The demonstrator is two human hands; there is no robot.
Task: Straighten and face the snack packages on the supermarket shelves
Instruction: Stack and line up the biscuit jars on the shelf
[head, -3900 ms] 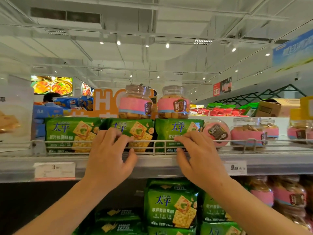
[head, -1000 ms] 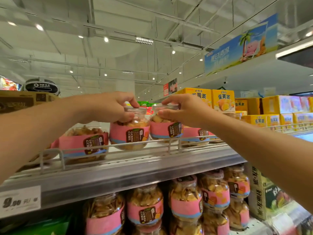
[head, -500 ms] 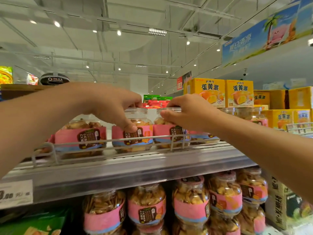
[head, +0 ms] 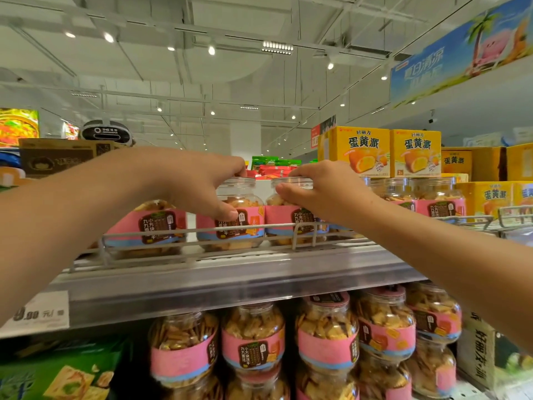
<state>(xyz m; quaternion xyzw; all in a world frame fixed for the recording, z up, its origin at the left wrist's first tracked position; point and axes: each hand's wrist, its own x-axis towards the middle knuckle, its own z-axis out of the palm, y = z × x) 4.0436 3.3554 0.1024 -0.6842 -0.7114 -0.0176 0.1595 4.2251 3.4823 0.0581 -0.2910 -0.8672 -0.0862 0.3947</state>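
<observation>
Clear cracker jars with pink labels stand in a row on the top shelf behind a wire rail point(head: 202, 230). My left hand point(head: 199, 187) grips one jar point(head: 245, 223) from above, thumb on its label and fingers over the lid. Beside it, my right hand point(head: 320, 190) grips the neighbouring jar point(head: 291, 220) the same way, around its lid and shoulder. Both jars stand upright with their dark label patches facing me. A third jar point(head: 155, 226) stands free to the left.
More pink-label jars point(head: 438, 200) continue to the right, with yellow pie boxes point(head: 360, 153) behind and beside them. The shelf below holds stacked jars point(head: 253, 339) and green cracker packs point(head: 66, 376). A price tag point(head: 40, 314) sits on the metal shelf edge point(head: 230, 287).
Earlier my hands rested on green cracker packs further left. Over the last second both hands stayed on the two jars, which came down from a slight lift to stand behind the rail.
</observation>
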